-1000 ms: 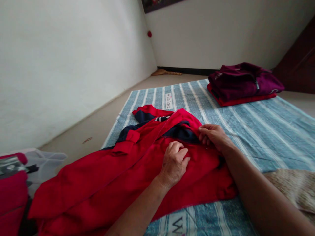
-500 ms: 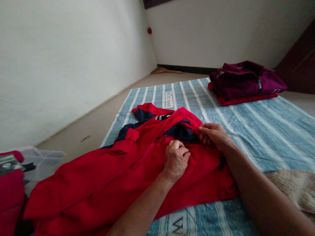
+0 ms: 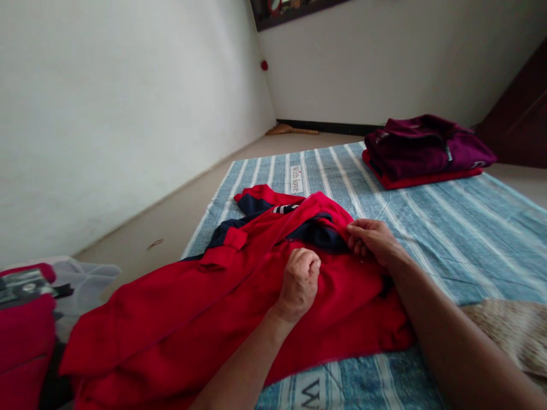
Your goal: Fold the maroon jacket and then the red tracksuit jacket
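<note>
A red jacket (image 3: pixel 239 302) with navy panels and white stripes near the shoulder lies spread on a blue striped cloth. Its zipper edge runs diagonally across the front. Near the collar, my right hand (image 3: pixel 376 242) is closed, with thumb and forefinger pinching the jacket's red edge. My left hand (image 3: pixel 300 282) is curled shut over the middle of the jacket, just below the navy collar lining. Whatever its fingers may hold is hidden. One red cuff (image 3: pixel 226 247) is folded over the jacket's left side.
Folded purple and red clothes (image 3: pixel 427 151) sit on the far right of the striped cloth (image 3: pixel 384 196). At the lower right lies a beige fuzzy item (image 3: pixel 508 330). Pink clothing (image 3: pixel 25 341) and a translucent bag (image 3: pixel 92 282) are at the lower left. Walls stand beyond.
My left hand has shifted slightly left and turned into a tighter fist. My right hand keeps its pinch on the jacket edge. The view has tilted up slightly.
</note>
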Demonstrator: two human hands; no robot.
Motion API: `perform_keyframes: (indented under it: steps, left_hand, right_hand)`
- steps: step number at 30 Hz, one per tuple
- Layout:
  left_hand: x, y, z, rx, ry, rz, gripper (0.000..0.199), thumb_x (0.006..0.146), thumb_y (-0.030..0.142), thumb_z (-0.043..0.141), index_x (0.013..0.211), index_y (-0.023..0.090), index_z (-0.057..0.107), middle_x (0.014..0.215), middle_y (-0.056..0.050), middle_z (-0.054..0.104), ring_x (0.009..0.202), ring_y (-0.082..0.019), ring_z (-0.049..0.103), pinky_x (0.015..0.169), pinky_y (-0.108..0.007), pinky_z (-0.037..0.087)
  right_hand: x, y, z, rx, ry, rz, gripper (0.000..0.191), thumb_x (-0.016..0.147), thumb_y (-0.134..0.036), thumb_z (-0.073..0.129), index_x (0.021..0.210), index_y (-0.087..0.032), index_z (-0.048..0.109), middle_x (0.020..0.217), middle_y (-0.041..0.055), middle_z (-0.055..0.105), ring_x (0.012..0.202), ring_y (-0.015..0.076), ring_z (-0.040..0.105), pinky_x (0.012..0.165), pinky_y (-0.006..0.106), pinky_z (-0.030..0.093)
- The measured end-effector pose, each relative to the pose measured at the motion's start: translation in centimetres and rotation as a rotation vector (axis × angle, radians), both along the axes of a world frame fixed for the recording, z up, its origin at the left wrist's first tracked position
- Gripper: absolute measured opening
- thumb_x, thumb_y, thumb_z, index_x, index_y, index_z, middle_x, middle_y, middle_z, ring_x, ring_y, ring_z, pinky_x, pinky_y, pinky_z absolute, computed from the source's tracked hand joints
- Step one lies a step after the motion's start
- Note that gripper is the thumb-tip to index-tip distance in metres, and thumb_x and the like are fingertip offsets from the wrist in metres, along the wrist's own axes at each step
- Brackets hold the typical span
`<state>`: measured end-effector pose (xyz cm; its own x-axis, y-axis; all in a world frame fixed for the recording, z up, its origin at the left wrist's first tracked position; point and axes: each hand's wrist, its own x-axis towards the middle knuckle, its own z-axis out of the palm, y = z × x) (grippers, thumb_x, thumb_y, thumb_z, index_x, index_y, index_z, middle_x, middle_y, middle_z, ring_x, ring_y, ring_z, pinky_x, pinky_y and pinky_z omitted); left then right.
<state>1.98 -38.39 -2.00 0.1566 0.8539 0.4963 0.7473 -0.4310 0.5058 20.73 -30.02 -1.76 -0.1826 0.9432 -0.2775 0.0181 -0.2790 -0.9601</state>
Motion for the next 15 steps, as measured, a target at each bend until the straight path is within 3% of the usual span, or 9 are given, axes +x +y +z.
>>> perform_keyframes:
  steps: [4,8,12,15]
  left_hand:
    - [-3.0,-0.4,2.1,-0.042,-0.068,0.066,0.016,0.09,0.023,0.043,0.079,0.019,0.055,0.079,-0.006,0.062,0.079,-0.019,0.059,0.074,-0.033,0.048]
    - [-8.4,-1.0,5.7,-0.082,-0.114,0.25,0.02,0.089,0.03,0.044,0.09,0.019,0.06,0.091,-0.005,0.066,0.086,-0.019,0.062,0.08,-0.031,0.047]
    - [-16.5,-1.7,9.9,-0.024,-0.004,0.646,0.03,0.086,0.038,0.042,0.089,0.019,0.064,0.081,-0.002,0.066,0.082,-0.019,0.062,0.075,-0.031,0.045]
    - [-23.5,-3.0,12.0,0.002,0.144,0.924,0.028,0.083,0.037,0.041,0.086,0.018,0.062,0.073,0.0,0.061,0.079,-0.02,0.059,0.071,-0.032,0.043]
  right_hand:
    - [0.0,0.0,0.0,-0.015,-0.002,-0.004,0.016,0.078,-0.029,0.059,0.067,-0.017,0.057,0.049,-0.0012,0.059,0.032,0.0055,0.046,0.029,0.013,0.031]
    - [0.1,-0.1,0.1,-0.014,-0.006,0.004,0.018,0.076,-0.031,0.061,0.066,-0.017,0.057,0.049,-0.0006,0.059,0.032,0.0059,0.046,0.029,0.014,0.033]
    - [0.2,-0.3,0.0,-0.023,-0.034,-0.005,0.019,0.074,-0.033,0.063,0.065,-0.018,0.058,0.048,-0.0007,0.058,0.032,0.0064,0.045,0.029,0.015,0.033]
    - [0.3,-0.5,0.0,-0.026,-0.04,-0.012,0.018,0.074,-0.032,0.064,0.066,-0.017,0.059,0.049,0.0002,0.059,0.032,0.0065,0.045,0.03,0.015,0.034]
